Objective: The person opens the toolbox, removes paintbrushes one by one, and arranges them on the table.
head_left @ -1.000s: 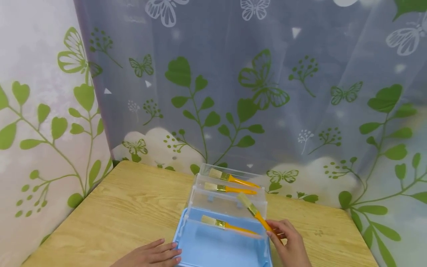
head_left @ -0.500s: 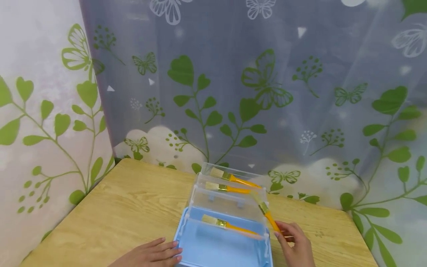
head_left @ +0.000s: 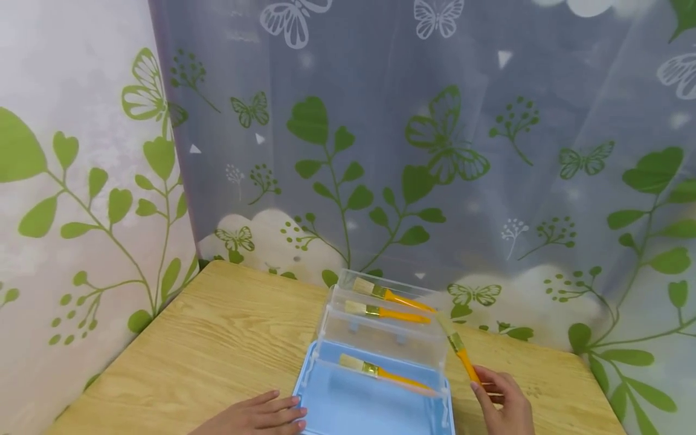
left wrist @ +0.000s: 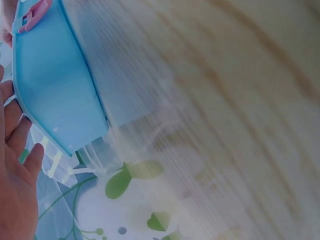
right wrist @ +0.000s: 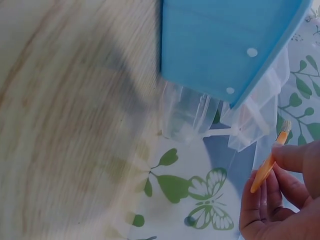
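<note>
My right hand point(head_left: 505, 403) pinches the orange handle of a flat paintbrush point(head_left: 462, 355) between thumb and fingers, bristles pointing up and left. The brush is to the right of an open blue storage box point(head_left: 370, 408) with clear fold-out trays point(head_left: 380, 343). One similar paintbrush point(head_left: 397, 298) lies in the top tray, another paintbrush point(head_left: 387, 313) in the tray below it. A third paintbrush point(head_left: 386, 374) lies in the lowest clear tray, over the blue base. My left hand point(head_left: 258, 415) rests at the box's left rim with fingers extended.
The box stands on a wood-grain table point(head_left: 228, 326). Behind the table hangs a grey curtain point(head_left: 370, 72) printed with green leaves and butterflies. In the left wrist view a pink latch point(left wrist: 35, 16) sits on the box's front.
My right hand has carried the paintbrush rightward, from over the trays to beyond the box's right side. The left hand stays at the rim. The head view has shifted slightly.
</note>
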{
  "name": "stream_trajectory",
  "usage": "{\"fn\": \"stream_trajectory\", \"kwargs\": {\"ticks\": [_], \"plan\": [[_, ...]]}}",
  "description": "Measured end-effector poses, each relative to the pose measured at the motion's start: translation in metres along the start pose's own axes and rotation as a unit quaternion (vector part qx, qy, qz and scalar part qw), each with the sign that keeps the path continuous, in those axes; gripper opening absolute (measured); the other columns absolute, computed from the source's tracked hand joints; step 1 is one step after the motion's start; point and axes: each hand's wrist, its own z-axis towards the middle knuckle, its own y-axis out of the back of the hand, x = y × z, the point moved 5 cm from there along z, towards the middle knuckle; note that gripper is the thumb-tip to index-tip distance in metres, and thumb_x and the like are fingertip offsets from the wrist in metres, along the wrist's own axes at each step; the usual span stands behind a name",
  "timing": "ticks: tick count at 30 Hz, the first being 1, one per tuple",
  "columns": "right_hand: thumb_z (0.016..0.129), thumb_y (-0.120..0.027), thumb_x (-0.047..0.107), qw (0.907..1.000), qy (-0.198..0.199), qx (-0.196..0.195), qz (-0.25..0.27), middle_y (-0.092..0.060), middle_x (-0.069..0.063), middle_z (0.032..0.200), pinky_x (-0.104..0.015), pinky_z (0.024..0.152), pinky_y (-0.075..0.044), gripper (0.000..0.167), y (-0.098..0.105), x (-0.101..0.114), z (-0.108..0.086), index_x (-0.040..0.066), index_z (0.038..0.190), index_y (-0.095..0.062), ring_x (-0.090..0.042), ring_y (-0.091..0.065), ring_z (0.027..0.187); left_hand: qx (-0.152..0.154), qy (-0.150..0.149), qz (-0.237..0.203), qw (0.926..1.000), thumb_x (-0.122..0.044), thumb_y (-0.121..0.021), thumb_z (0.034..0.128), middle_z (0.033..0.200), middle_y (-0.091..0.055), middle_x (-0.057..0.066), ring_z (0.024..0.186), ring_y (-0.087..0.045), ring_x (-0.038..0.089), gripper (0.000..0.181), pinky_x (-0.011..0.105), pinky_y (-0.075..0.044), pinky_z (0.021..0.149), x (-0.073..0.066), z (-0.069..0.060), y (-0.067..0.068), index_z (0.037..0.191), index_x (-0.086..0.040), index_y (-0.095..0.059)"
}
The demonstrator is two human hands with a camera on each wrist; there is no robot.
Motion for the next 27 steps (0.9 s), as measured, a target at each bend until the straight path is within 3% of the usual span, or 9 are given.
{"fn": "stream_trajectory", "kwargs": {"ticks": [8,13,16,19,23,27], "plan": [[0.091,-0.074,0.001,0.9990,-0.026,-0.036,-0.007,-0.068,-0.015,0.100,-0.018,0.060,-0.054,0.029,0.003,-0.015,0.000,0.000,0.119,-0.073,-0.002,-0.063,0.071,0.008,0.011,-0.023,0.9997,-0.044,-0.025,0.1122,0.161,-0.040,0.008,0.157,-0.017,0.018,0.061,0.029,-0.009,0.128,-0.003,-0.003,-0.003,0.152,-0.004,-0.047],[0.091,-0.073,0.001,0.9990,-0.032,-0.028,-0.014,-0.068,-0.019,0.101,-0.020,0.058,-0.054,0.029,0.006,-0.022,0.003,-0.003,0.119,-0.071,-0.010,-0.066,0.072,0.002,0.001,-0.015,0.9999,-0.046,-0.028,0.1115,0.161,-0.039,0.011,0.156,-0.020,0.023,0.062,0.034,-0.011,0.128,-0.001,-0.003,-0.004,0.149,-0.001,-0.050],[0.093,-0.072,0.002,0.9990,-0.038,0.004,-0.022,-0.068,-0.022,0.103,-0.027,0.061,-0.059,0.029,0.006,-0.027,0.007,-0.006,0.120,-0.070,-0.022,-0.071,0.077,0.004,0.004,-0.007,1.0000,-0.046,-0.028,0.1115,0.163,-0.035,0.010,0.157,-0.019,0.022,0.063,0.034,-0.009,0.128,-0.001,-0.003,-0.005,0.151,-0.001,-0.047],[0.094,-0.069,0.004,0.9961,-0.052,0.060,-0.038,-0.070,-0.024,0.102,-0.036,0.066,-0.061,0.030,0.003,-0.037,0.011,-0.010,0.120,-0.068,-0.030,-0.071,0.081,0.005,0.007,-0.011,0.9999,-0.046,-0.028,0.1115,0.163,-0.035,0.009,0.157,-0.018,0.020,0.062,0.032,-0.009,0.128,-0.002,-0.004,-0.005,0.151,-0.002,-0.047],[0.094,-0.070,0.007,0.9886,-0.070,0.122,-0.055,-0.072,-0.020,0.096,-0.040,0.069,-0.061,0.032,-0.003,-0.049,0.017,-0.013,0.119,-0.067,-0.030,-0.072,0.081,0.004,0.007,-0.001,1.0000,-0.047,-0.028,0.1113,0.163,-0.035,0.009,0.157,-0.018,0.021,0.062,0.032,-0.010,0.128,-0.003,-0.004,-0.003,0.151,-0.003,-0.049],[0.093,-0.071,0.008,0.9857,-0.071,0.141,-0.059,-0.073,-0.016,0.092,-0.040,0.070,-0.061,0.032,-0.009,-0.055,0.019,-0.014,0.117,-0.067,-0.029,-0.071,0.081,0.007,0.009,0.001,0.9999,-0.047,-0.029,0.1110,0.163,-0.035,0.009,0.157,-0.020,0.021,0.063,0.033,-0.010,0.128,-0.002,-0.003,0.000,0.151,-0.003,-0.048]]}}
